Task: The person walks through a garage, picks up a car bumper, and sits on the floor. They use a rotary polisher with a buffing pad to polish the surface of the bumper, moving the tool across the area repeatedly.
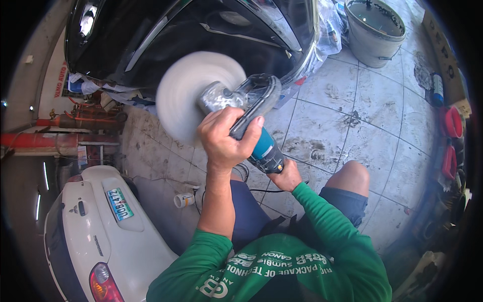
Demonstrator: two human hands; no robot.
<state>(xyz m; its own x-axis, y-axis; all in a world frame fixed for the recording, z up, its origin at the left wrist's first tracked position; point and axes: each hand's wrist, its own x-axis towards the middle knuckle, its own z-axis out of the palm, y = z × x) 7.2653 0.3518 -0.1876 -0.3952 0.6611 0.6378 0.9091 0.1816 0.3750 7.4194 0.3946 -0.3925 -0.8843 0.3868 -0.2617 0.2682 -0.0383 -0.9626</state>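
A teal and black car polisher [265,149] slants across the middle of the view, held in both hands. My left hand [226,132] is closed round its black loop handle [257,103] near the metal head. Farther back, my right hand [288,175] grips the rear end of the body, where a black cord trails off. At the front, the round white pad [193,95] looks blurred, as if spinning. It is in front of the glossy black car panel [186,43]; whether it touches the panel I cannot tell.
Plastic sheeting [329,30] edges the black car. A grey bucket [376,43] of dark liquid stands at the far right on stained white tiles [322,116]. A white car [108,226] is at the lower left. Near my left leg lies a white cup [183,200].
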